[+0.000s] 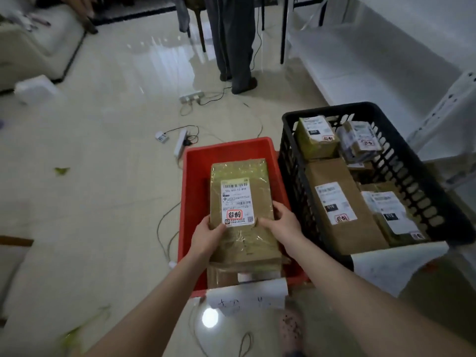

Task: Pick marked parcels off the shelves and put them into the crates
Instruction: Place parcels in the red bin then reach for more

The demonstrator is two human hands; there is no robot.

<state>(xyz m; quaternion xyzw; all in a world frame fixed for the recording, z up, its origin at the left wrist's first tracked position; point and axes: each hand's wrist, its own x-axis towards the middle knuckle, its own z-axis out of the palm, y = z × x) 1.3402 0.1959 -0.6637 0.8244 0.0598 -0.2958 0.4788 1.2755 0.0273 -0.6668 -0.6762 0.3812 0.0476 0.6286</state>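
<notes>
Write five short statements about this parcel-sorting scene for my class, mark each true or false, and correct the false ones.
1. The left hand and right hand both hold the taped parcel over the red crate. True.
2. The black crate stands to the right of the red crate. True.
3. The black crate is empty. False: it holds several labelled parcels.
4. The held parcel's label faces down. False: the label faces up and bears a red stamp.
5. A power strip lies on the floor beyond the crates. True.
</notes>
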